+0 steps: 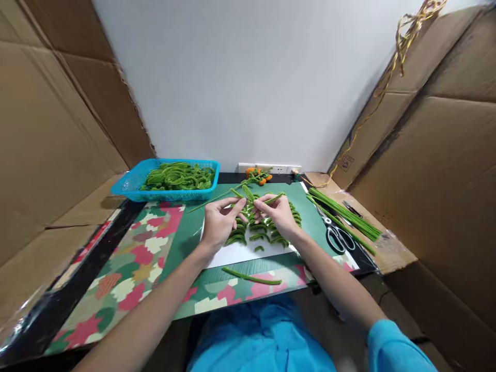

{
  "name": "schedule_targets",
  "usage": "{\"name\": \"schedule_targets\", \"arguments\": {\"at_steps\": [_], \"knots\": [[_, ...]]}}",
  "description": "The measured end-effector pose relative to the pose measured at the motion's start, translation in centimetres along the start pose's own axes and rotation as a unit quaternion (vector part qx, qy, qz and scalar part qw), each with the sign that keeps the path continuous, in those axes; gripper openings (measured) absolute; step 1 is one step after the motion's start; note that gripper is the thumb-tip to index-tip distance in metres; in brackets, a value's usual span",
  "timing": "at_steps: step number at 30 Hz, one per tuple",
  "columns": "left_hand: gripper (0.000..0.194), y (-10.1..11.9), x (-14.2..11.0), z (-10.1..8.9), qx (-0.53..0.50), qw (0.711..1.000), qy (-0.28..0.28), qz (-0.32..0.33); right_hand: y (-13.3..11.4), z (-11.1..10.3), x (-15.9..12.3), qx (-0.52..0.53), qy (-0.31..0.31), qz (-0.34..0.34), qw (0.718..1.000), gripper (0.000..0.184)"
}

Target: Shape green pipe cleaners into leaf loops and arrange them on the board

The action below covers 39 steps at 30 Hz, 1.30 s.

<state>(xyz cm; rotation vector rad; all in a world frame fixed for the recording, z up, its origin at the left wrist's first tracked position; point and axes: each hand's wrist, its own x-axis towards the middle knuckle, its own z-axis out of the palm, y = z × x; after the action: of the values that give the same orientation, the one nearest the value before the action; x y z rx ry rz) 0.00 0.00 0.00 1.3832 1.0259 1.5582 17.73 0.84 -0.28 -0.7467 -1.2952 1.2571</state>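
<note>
The white paper (232, 257) lies on the table, and both hands are up over it, near its far side. The left hand (222, 219) has its thumb and finger pinched on the fuzzy green piece (248, 193). The right hand (277, 212) is pinched on it too, just beside the left one. Green ends poke up and out from the fingers. I can't tell if it is one bent bit or a few bits joined, because the fingers hide the middle.

On the paper, under the hands, are lots of small curved green bits (259, 237). One long green strip (251, 277) lies on the near side of the paper. To the right of the paper are straight green sticks (346, 213) and scissors (336, 236). Past the paper's far left corner is a blue basket (174, 195) with more green fuzzy stuff in it. Orange flowers (259, 176) lie past its far edge.

The green piece looks very light and soft outside, and it should bend and keep its bend, like wire. It shouldn't slip much. The best place to hold it is where the ends meet, with fingertips, because a hard squeeze could flatten the fuzz.
</note>
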Motion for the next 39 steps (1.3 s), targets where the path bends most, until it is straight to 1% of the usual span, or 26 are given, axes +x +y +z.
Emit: {"name": "schedule_targets", "arguments": {"at_steps": [7, 12, 15, 17, 20, 22, 24, 27, 32, 35, 39], "knots": [[0.036, -0.3, 0.4, 0.0, 0.006, 1.0, -0.025, -0.007, 0.4, 0.0, -0.1, -0.094, -0.06, 0.017, 0.994, 0.044], [0.038, -0.5, 0.1, -0.1, 0.011, 0.999, -0.039, -0.003, 0.2, -0.3, -0.2, -0.111, -0.069, 0.021, 0.991, 0.045], [0.037, -0.8, 0.1, -0.1, 0.013, 0.999, -0.051, -0.003, 0.1, -0.3, -0.2, -0.112, -0.093, 0.026, 0.989, 0.044], [0.038, -0.9, 0.2, -0.1, 0.01, 0.998, -0.057, -0.005, 0.0, -0.2, -0.3, -0.091, -0.106, 0.043, 0.989, 0.044], [0.044, -1.2, 0.7, -0.2, -0.003, 0.998, -0.059, -0.01, -0.2, -0.1, -0.3, -0.031, -0.087, 0.079, 0.993, 0.048], [0.049, -1.4, 1.1, -0.3, -0.011, 0.998, -0.066, -0.014, -0.4, -0.1, -0.3, 0.002, -0.065, 0.087, 0.994, 0.051], [0.052, -1.5, 1.2, -0.4, -0.013, 0.997, -0.077, -0.016, -0.6, -0.3, -0.2, 0.025, -0.06, 0.079, 0.995, 0.049], [0.05, -1.3, 1.1, -0.5, -0.009, 0.994, -0.103, -0.018, -0.7, -0.7, -0.1, 0.046, -0.061, 0.057, 0.995, 0.046], [0.045, -1.1, 0.5, -0.3, -0.004, 0.99, -0.137, -0.022, -0.5, -0.8, 0.0, 0.021, -0.041, 0.005, 0.999, 0.041], [0.042, -1.1, 0.5, -0.2, -0.001, 0.99, -0.138, -0.018, -0.4, -0.5, 0.0, 0.002, -0.02, -0.016, 1.0, 0.041], [0.038, -1.1, 0.3, -0.2, 0.01, 0.99, -0.14, -0.011, -0.4, -0.2, -0.1, -0.02, -0.006, -0.024, 0.999, 0.041]]}}
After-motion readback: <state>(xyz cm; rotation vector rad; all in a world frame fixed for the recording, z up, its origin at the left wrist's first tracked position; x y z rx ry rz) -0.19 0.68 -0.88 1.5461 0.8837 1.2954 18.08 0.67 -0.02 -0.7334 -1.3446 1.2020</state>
